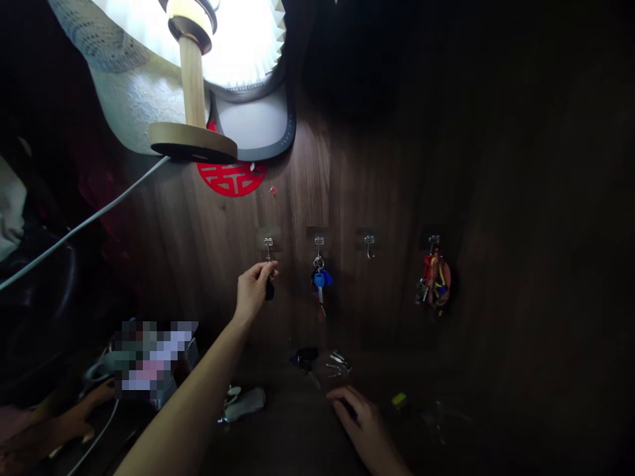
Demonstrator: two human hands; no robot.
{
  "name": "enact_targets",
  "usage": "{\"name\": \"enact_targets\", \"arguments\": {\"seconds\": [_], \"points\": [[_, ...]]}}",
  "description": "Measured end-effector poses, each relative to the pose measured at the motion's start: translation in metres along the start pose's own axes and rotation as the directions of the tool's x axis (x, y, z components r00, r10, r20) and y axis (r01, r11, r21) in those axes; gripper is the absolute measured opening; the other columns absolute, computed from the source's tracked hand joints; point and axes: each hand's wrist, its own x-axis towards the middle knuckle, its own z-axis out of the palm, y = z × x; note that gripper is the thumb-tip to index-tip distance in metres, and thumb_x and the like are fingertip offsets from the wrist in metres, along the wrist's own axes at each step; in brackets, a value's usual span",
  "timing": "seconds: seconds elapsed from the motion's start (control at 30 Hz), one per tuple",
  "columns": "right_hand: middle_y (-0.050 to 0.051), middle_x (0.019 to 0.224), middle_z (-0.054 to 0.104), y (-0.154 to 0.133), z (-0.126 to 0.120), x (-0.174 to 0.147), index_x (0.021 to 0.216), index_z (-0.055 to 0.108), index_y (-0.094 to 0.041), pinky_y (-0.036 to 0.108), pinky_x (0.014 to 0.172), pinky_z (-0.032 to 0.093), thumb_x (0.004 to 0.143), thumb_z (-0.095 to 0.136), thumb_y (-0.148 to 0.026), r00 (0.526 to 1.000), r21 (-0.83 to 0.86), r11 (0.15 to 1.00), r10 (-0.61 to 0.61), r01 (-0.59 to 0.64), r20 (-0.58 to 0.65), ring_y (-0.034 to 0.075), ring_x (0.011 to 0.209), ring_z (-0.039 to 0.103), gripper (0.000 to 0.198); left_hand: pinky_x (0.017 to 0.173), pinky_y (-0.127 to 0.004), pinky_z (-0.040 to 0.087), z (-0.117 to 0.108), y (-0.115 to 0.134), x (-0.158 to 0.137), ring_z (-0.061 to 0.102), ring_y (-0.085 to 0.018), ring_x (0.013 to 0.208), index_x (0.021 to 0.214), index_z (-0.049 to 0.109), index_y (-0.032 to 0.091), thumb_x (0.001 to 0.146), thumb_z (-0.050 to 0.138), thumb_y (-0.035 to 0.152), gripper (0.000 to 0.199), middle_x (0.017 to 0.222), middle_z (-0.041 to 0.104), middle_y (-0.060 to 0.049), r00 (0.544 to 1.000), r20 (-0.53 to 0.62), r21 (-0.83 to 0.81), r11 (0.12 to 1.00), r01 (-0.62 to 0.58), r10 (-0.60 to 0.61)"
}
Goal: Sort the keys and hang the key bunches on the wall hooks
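Left hand [255, 285] raised to first hook [268, 246] on the wood wall, fingers pinching a dark key fob [269, 288] just under it. Looks light, rigid; best gripped at the ring. Right hand [364, 423] rests flat on the counter, fingers loosely spread, near loose keys [337, 362].

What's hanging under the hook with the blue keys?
Under that hook hangs a bunch of blue keys on a ring. What is behind the bunch is covered and too dark to see.
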Motion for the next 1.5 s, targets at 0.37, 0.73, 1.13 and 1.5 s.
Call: {"name": "enact_targets", "arguments": {"seconds": [0.37,0.73,1.13,1.5], "points": [[0.003,0.083,0.069,-0.002,-0.003,0.003,0.082,0.066,-0.023,0.027,0.075,0.047,0.086,0.046,-0.030,0.999,0.016,0.999,0.042,-0.042,0.015,0.019,0.083,0.065,0.022,0.054,-0.021,0.042,-0.007,-0.020,0.018,0.055,-0.010,0.053,0.080,0.073,0.013,0.061,0.069,0.057,0.047,0.061,0.067,0.000,0.998,0.030,0.012,0.998,0.058,-0.058],[0.004,0.083,0.069,0.001,-0.002,0.004,0.081,0.067,-0.021,0.027,0.074,0.046,0.085,0.045,-0.031,0.997,0.030,0.997,0.073,-0.072,-0.017,0.019,0.083,0.064,0.024,0.066,-0.026,0.047,-0.012,-0.046,0.011,0.063,-0.018,0.070,0.077,0.071,0.015,0.058,0.068,0.061,0.050,0.072,0.072,-0.004,0.993,0.021,0.023,0.993,0.112,-0.113],[0.003,0.082,0.069,-0.008,-0.006,0.003,0.079,0.067,-0.022,0.027,0.071,0.047,0.086,0.044,-0.030,0.997,0.004,0.997,0.079,-0.079,-0.004,0.019,0.080,0.064,0.025,0.056,-0.025,0.047,-0.023,-0.073,-0.045,0.066,-0.018,0.063,0.084,0.064,0.013,0.064,0.060,0.065,0.056,0.074,0.071,-0.007,0.960,0.049,0.041,0.960,0.275,-0.277],[0.002,0.083,0.068,-0.005,-0.003,0.002,0.083,0.067,-0.021,0.023,0.062,0.045,0.086,0.045,-0.026,0.996,-0.003,0.996,0.085,-0.085,0.006,0.017,0.078,0.063,0.023,0.074,-0.031,0.051,-0.008,-0.126,-0.102,0.068,-0.020,0.080,0.089,0.066,0.018,0.079,0.052,0.032,0.022,0.083,0.072,-0.005,0.931,0.232,0.404,0.898,0.172,-0.283]]}}
